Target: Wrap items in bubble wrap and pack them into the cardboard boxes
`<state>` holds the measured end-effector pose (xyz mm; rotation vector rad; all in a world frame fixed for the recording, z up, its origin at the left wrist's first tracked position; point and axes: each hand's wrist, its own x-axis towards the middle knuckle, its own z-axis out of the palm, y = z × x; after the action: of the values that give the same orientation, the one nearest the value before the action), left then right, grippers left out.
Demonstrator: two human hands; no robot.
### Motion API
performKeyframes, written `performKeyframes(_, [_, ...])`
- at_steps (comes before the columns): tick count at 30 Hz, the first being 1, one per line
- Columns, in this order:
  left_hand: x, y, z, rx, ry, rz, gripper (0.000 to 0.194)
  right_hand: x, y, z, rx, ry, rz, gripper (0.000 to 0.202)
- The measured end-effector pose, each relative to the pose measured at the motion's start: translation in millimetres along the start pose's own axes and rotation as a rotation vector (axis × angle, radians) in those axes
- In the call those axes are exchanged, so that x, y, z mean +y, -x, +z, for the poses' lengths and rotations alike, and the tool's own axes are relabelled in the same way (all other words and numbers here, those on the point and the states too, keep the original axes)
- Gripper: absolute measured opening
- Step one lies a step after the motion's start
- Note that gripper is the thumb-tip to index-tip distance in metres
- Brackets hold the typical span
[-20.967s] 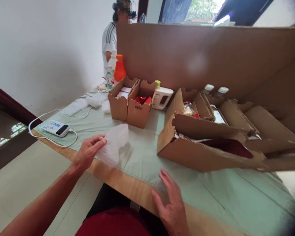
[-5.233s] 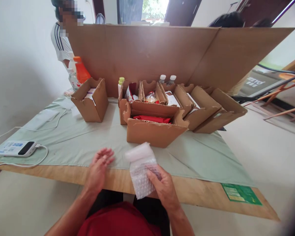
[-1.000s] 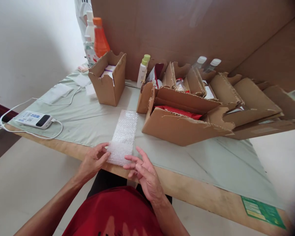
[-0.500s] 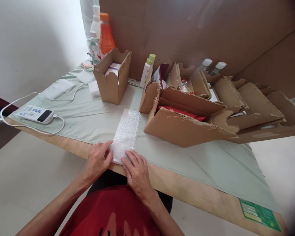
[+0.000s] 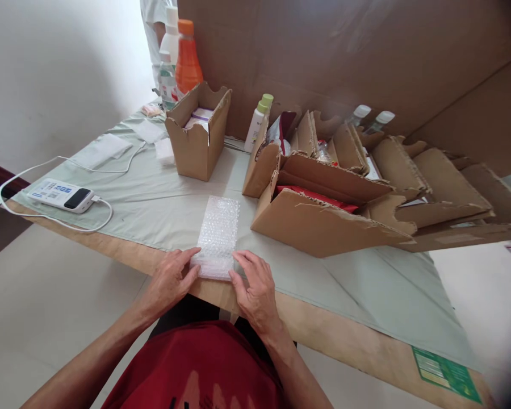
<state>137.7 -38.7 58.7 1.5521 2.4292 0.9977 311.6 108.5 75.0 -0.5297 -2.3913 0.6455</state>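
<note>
A strip of clear bubble wrap [image 5: 219,230] lies on the pale green cloth at the table's front edge, its near end folded over in layers. My left hand [image 5: 170,279] grips the near left corner between thumb and forefinger. At the near right edge, my right hand [image 5: 254,287] pinches the folded part between thumb and fingers. Both hands rest low, close to the table's edge.
Cardboard box [image 5: 199,133] with small packs stands behind the wrap. More cardboard bins [image 5: 332,221] fill the right side. A white power bank [image 5: 62,195] with a cable lies left. An orange bottle [image 5: 188,59] and a green-capped bottle [image 5: 256,124] stand at the back.
My right hand has moved from the top of the wrap to its right edge. The wrap's near end now shows a thicker, narrower fold, and its far end sits slightly nearer.
</note>
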Motion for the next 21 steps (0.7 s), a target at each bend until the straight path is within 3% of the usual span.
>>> performKeyframes(7, [2,-5,1.7,0.119,-0.087,0.112,0.033,3,3,11,-0.193,0.09,-0.174,0.029])
performKeyframes(11, [1,6,-7.9,0.021,0.021,0.27,0.035,3,-1,7,-0.216,-0.05,-0.103,0.025])
performKeyframes(13, [0,8,-8.9,-0.019,0.069,0.249,0.034,1,-1,1,-0.237,-0.097,-0.056,0.023])
performKeyframes(16, [-3,0,-3.2,-0.02,0.066,0.126,0.034,-1,0,-4,-0.154,-0.04,-0.035,0.026])
performKeyframes(18, [-4,-10,2.2,0.004,0.01,0.088,0.033,0,-1,-3,-0.117,0.041,-0.078,0.031])
performKeyframes(21, [-3,-19,5.0,0.088,-0.066,0.109,0.032,3,-3,5,-0.176,0.122,-0.156,0.036])
